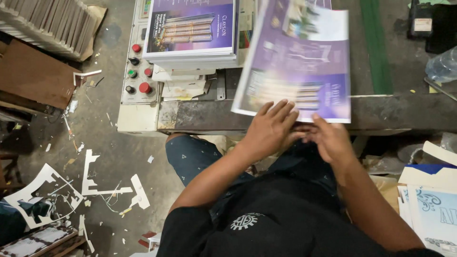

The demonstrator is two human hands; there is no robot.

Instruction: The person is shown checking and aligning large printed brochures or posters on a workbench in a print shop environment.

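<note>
A large purple and white printed sheet [300,62] lies tilted over the dark machine bed [200,116], its near edge toward me. My left hand [269,128] rests flat on that near edge, fingers spread. My right hand [331,138] grips the same edge from below, thumb up against the sheet. A stack of similar purple printed sheets [193,33] sits on the machine to the left of the sheet I hold.
A control panel [138,62] with red, green and black buttons is left of the stack. Paper offcuts [90,183] litter the concrete floor. Stacked boards [52,24] lie at top left, light blue printed sheets [435,214] at bottom right, a green strip [376,47] at the back.
</note>
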